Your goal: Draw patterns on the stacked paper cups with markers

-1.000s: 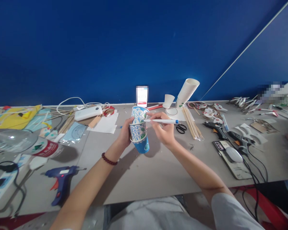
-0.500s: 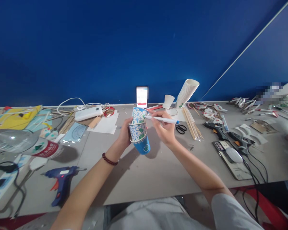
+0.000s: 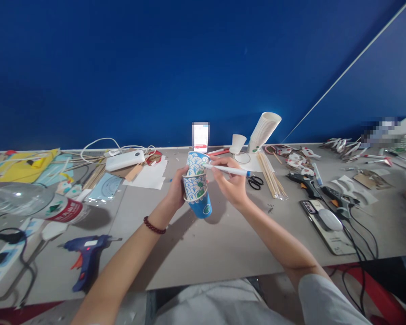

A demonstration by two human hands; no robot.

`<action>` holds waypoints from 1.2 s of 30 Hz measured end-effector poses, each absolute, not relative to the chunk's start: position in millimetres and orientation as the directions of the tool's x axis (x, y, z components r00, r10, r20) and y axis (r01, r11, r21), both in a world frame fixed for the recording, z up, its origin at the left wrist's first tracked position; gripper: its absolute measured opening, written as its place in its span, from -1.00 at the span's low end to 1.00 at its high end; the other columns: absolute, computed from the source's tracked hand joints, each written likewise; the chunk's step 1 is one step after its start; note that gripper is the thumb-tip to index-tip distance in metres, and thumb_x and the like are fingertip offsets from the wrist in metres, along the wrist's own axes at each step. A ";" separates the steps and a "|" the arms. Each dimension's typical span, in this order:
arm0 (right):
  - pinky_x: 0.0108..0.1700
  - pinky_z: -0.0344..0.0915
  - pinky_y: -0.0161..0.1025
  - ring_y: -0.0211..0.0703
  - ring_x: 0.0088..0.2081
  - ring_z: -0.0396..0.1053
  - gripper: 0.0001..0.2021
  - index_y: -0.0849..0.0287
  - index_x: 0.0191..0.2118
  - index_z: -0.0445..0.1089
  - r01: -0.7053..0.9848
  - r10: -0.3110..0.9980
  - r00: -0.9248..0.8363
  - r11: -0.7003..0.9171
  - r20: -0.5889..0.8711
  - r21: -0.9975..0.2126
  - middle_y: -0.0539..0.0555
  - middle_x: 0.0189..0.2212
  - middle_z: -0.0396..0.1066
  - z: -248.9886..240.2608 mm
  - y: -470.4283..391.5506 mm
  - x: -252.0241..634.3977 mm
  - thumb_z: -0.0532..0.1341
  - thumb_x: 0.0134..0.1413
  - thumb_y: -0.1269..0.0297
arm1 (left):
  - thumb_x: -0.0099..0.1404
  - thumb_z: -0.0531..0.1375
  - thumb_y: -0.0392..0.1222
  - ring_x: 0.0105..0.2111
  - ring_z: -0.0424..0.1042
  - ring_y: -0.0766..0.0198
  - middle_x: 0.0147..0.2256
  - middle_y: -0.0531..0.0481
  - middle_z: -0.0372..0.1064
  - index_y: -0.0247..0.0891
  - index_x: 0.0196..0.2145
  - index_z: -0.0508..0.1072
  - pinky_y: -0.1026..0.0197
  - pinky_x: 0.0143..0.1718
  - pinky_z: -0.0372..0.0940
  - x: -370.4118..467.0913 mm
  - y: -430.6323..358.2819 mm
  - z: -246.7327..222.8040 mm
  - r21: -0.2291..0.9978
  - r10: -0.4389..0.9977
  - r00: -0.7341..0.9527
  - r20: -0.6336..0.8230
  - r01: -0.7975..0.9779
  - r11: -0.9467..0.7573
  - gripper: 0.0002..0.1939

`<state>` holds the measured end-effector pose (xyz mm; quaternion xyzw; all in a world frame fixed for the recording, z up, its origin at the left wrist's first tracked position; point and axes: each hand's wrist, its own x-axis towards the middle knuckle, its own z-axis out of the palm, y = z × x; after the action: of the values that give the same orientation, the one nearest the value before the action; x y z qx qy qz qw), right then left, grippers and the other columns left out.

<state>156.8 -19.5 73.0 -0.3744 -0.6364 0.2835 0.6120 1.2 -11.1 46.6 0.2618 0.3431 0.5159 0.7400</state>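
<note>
cups [image 3: 195,186]: matt paper | marker [image 3: 236,170]: smooth plastic | bottle [image 3: 23,199]: glossy plastic | sticks [image 3: 269,175]: wood

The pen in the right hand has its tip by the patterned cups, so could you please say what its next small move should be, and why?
I'd probably make one short stroke on the upper cup: the right hand holds the pen, tip at or near its wall, the left hand holds the stacked cups, and white gaps show in the blue pattern.

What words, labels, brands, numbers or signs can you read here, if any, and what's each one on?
None reads clearly.
Bottle: white characters on red label, too blurred.
Held blue cup: round green mark, too small.
Propped phone: screen pixelated, unreadable.
Stack of white cups: green mark, too small.
</note>
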 end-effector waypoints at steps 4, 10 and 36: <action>-0.17 0.43 -0.13 -0.16 -0.25 0.49 -0.95 0.06 -0.30 0.39 0.126 0.831 0.026 0.549 0.556 -0.826 0.02 -0.27 0.50 73.8 -20.0 156.4 0.23 0.08 0.35 | 0.13 0.18 0.07 -0.39 0.56 0.01 -0.42 -0.16 0.56 -0.35 -0.30 0.54 0.07 -0.32 0.42 1.5 -11.8 48.1 0.741 0.944 0.218 -0.246 -0.586 0.328 -0.60; -0.07 0.41 -0.09 -0.11 -0.15 0.49 -0.94 0.06 -0.30 0.39 0.143 0.824 0.030 0.557 0.566 -0.818 0.03 -0.27 0.51 73.2 -19.4 157.1 0.23 0.08 0.35 | 0.14 0.18 0.07 -0.41 0.56 0.05 -0.42 -0.14 0.57 -0.35 -0.30 0.55 0.09 -0.33 0.43 1.7 -13.1 50.2 0.742 0.943 0.224 -0.244 -0.583 0.331 -0.60; -0.02 0.39 -0.04 0.00 -0.03 0.50 -0.92 0.06 -0.39 0.35 0.079 0.812 0.008 0.581 0.583 -0.810 -0.03 -0.45 0.43 71.8 -18.4 158.3 0.20 0.04 0.41 | 0.15 0.17 0.08 -0.43 0.55 0.07 -0.44 -0.11 0.55 -0.31 -0.32 0.53 0.11 -0.38 0.42 0.8 -10.4 44.9 0.728 0.949 0.245 -0.197 -0.613 0.309 -0.62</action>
<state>158.3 -18.4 71.8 -0.3486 -0.6389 0.2965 0.6184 0.8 -10.4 44.9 0.2640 0.3189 0.5253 0.7434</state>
